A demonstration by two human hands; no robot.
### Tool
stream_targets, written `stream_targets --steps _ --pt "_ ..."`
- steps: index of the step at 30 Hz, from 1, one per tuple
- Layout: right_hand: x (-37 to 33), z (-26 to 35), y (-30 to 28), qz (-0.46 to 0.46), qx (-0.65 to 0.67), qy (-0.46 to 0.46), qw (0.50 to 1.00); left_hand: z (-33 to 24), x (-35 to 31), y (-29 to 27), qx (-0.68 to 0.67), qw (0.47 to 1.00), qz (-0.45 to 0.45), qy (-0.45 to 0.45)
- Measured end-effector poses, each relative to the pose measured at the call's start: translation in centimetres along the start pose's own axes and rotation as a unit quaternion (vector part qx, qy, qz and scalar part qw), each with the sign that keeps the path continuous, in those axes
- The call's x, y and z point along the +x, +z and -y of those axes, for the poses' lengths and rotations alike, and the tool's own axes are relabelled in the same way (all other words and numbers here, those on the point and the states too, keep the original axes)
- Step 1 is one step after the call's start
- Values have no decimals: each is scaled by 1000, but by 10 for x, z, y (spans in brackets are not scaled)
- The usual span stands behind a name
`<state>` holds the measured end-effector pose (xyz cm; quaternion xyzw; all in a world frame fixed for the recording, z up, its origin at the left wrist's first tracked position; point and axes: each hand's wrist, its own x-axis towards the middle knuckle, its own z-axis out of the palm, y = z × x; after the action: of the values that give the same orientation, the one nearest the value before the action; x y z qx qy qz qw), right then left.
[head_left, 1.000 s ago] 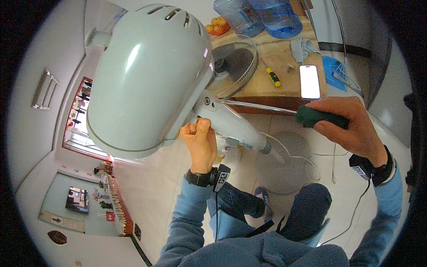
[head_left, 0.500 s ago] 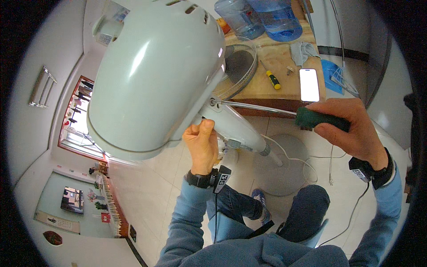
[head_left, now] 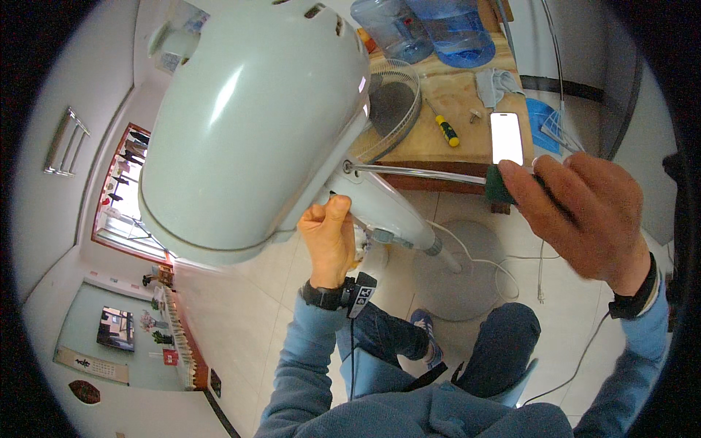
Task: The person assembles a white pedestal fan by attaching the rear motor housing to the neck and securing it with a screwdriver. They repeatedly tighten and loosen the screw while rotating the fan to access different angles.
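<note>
A person's right hand [head_left: 593, 212] is wrapped over the handle of a green-handled screwdriver [head_left: 499, 185], the index finger laid forward along it. The tool's shaft runs from that hand leftward and slightly away from the body, almost level across the view, its tip at a round hole [head_left: 348, 167] in the neck [head_left: 391, 202] of a pale floor fan. Whether the tip is seated cannot be told.

The left hand [head_left: 328, 235], nearer the tip, sits just below it, fingers and thumb drawn together against the neck; what lies inside them is hidden. The neck slants down to the right, crossing the shaft's line, toward a round base [head_left: 456, 288] on the floor. The bulky fan head [head_left: 248, 131] fills the space to the left.

Beyond, a wooden bench [head_left: 447, 93] carries a wire grille [head_left: 410, 95], a yellow-and-black screwdriver [head_left: 447, 132], a lit phone [head_left: 506, 137] and blue water jugs [head_left: 458, 38].
</note>
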<state>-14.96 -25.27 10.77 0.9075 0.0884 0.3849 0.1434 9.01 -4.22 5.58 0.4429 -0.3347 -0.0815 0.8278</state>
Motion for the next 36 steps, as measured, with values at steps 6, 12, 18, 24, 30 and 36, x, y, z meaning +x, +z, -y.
stream_targets --steps 6,12,18,24,30,36 --pt "20 -2 -18 102 232 155 955 -1 -4 2 1 1000 13 11" --pt "17 -33 -4 261 644 369 618 -8 -7 3 25 998 -32 -43" --pt "15 -35 -11 95 66 10 993 -2 -3 5 26 999 -8 -27" --pt "34 -10 -29 132 35 130 982 -7 -6 2 41 997 -36 -61" --pt "36 -35 -25 293 641 394 590 -2 1 4 -4 1000 -2 -24" --pt "21 -31 -20 62 27 27 997 -2 0 6 -8 1000 4 -19"
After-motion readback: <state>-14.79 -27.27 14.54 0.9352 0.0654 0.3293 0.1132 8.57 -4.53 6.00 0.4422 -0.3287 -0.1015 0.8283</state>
